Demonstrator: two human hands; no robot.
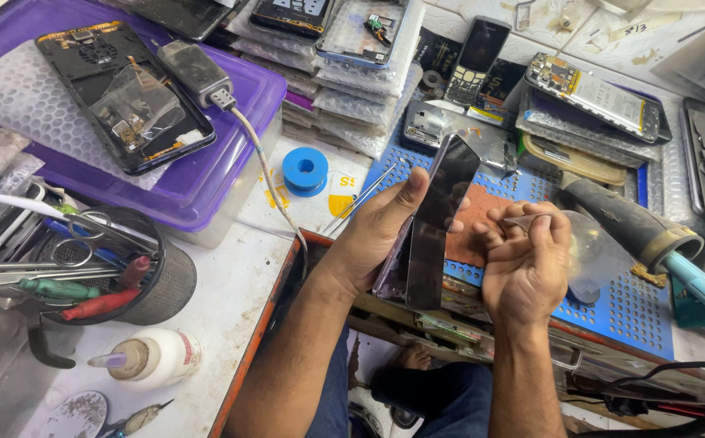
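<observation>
Phone (434, 219) sits upright in my left hand (381, 231) at the middle of the frame, dark glass turned edge-on, so I cannot see its face; my palm covers its lower back. My right hand (527, 259) is curled just beside it, fingers pinched on a thin clear film (584, 251) whose far edge fades against the blue mat (628, 312). Tweezers (361, 199) lie beyond my thumb. A blue spool (305, 171) stands near them. The cup of tools (137, 276) at lower left hides most of its contents. The bench (231, 300) drops away below my wrists.
</observation>
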